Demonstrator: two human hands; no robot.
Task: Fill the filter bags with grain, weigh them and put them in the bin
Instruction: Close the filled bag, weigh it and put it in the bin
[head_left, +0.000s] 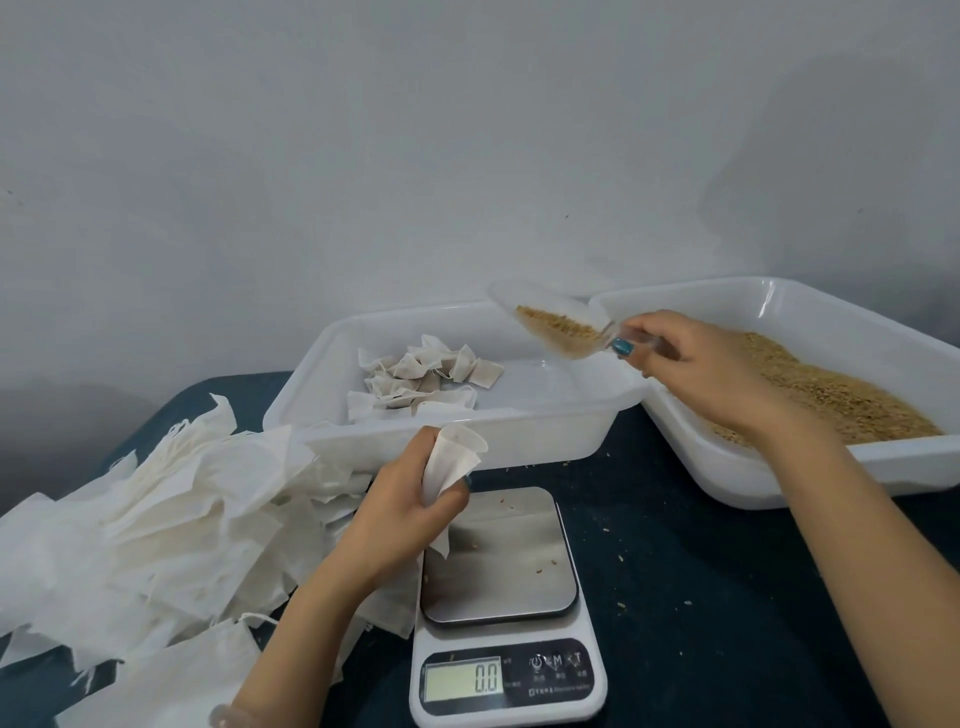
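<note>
1. Left hand (410, 499) grips an empty bag (454, 462) mouth-up above the scale (509, 561), at the worktop's front edge, ready for grain.
2. Right hand (691, 364) holds a loaded scoop (550, 325) over the bin (545, 431), seemingly tipped back against spilling.
3. Filled bags (426, 374) lie in its left half.

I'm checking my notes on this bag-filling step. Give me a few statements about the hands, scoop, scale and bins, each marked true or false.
1. The scale display reads 0.0. True.
2. The left hand holds the scoop. False: the left hand grips an open filter bag, and the right hand holds the scoop.
3. The scoop is empty. False: it carries grain.
4. Filled bags lie in the bin. True.
</note>
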